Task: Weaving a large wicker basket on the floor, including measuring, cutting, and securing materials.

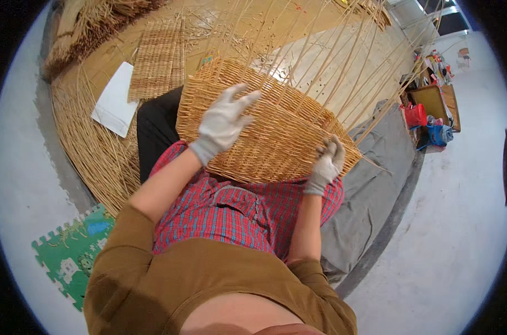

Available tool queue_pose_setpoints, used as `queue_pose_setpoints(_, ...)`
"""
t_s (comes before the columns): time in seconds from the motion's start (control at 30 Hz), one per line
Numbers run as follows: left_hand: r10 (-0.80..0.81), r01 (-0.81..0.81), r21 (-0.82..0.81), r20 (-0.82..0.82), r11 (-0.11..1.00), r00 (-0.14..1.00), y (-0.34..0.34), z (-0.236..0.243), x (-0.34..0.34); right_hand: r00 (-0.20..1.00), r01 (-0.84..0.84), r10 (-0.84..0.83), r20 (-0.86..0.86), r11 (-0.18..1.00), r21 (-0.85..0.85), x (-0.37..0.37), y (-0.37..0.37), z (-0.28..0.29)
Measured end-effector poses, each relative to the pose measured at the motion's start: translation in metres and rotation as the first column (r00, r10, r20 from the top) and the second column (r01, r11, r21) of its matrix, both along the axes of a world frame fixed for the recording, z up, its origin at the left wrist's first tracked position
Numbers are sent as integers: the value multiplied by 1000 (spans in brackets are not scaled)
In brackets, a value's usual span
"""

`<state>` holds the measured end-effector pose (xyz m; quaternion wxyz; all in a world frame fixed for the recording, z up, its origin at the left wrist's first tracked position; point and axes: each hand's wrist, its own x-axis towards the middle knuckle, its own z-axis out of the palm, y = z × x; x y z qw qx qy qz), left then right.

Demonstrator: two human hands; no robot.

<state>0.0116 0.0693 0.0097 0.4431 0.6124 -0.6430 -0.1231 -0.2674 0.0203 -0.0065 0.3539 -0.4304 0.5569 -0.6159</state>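
A golden-brown wicker basket [259, 148], partly woven, lies tilted across my lap. Long upright willow rods [351, 56] fan out from its far side. My left hand [224, 120], in a pale work glove, is over the basket's left part with its fingers spread and nothing in them. At the right corner of the weave my right hand [328, 162], gloved too, has its fingers curled together; what they hold, if anything, is hidden. Near that hand, a loose strand [379, 164] sticks out from the corner. Under the basket a red plaid apron [225, 206] covers my lap.
Bundled rods [89, 145] line the left side, with a white sheet [115, 100] and a flat woven panel [158, 58] beside them. Grey cloth [370, 195] covers the right. Beyond it are a red container [415, 115] and a blue bag [440, 134]. A green foam mat [72, 251] lies lower left.
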Motion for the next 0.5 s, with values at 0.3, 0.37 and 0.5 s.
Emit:
queue_pose_setpoints(0.3,160,-155,-54,515,987,842,-4,-5,39,537,-618,750,-386,661,425,59,70,-16)
queue_pose_setpoints(0.37,70,-64,-30,585,997,808,-18,-4,27,38,-623,900,-434,361,694,79,93,-36)
queue_pose_setpoints(0.5,-74,-92,241,600,966,797,-47,-7,17,-179,-545,917,-356,209,812,86,143,-67)
